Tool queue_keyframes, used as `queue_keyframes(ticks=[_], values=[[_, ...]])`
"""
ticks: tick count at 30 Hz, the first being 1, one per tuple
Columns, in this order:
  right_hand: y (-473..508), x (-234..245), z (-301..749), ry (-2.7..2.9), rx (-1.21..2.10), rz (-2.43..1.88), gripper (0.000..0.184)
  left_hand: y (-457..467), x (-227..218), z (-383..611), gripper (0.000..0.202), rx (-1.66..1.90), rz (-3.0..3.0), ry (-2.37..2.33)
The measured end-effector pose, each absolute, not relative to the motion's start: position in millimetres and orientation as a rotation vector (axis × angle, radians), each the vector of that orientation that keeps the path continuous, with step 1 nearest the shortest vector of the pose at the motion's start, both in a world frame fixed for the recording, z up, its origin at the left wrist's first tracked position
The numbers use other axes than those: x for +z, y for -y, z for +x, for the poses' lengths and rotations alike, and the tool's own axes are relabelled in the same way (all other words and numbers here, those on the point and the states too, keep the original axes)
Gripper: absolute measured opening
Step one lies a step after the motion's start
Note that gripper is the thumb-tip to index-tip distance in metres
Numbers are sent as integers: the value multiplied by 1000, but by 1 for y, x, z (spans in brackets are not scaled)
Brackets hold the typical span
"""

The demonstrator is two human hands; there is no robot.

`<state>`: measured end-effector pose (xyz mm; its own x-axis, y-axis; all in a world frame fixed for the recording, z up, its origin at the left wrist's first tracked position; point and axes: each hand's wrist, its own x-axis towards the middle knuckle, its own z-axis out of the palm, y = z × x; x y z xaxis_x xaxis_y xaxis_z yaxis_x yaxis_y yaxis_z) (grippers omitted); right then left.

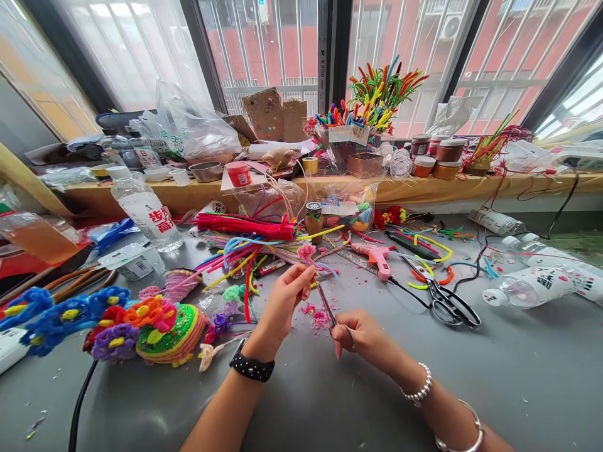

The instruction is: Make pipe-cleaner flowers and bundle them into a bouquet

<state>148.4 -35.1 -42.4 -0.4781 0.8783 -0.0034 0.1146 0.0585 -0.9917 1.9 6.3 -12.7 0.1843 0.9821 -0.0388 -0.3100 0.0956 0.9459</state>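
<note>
Between the fingertips of my left hand (285,298) is a small pink pipe-cleaner flower (306,252), its fuzzy head sticking up above the thumb. My right hand (358,336) grips a pair of small scissors (326,302) by the handles. The blades point up and away, their tips close to the left fingers just under the flower. Whether the blades touch the flower's stem cannot be made out. Pink fuzz clippings (320,319) lie on the grey table below the blades.
A pink glue gun (374,257) and large scissors (450,304) lie to the right, near fallen bottles (532,287). Bundled red pipe cleaners (245,226) lie behind my hands. Fuzzy flowers (70,314) and a round green piece (172,336) sit left. A cluttered ledge (207,193) runs behind.
</note>
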Motion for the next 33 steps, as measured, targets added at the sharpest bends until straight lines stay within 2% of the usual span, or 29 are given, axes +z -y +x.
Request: queue_keyframes(ticks=[5, 14, 21, 33], values=[[34, -40, 150, 1699, 1430, -1042, 58, -7, -13, 2, 13, 1166, 993, -879], [35, -39, 151, 1965, 1393, -929, 72, -5, -10, 2, 14, 1087, 1034, -873], [35, -42, 152, 1973, 1367, -919, 73, -4, -9, 4, 16, 1054, 1060, -882], [35, -46, 151, 1878, 1344, -1013, 62, -4, -10, 4, 15, 1085, 1067, -897]])
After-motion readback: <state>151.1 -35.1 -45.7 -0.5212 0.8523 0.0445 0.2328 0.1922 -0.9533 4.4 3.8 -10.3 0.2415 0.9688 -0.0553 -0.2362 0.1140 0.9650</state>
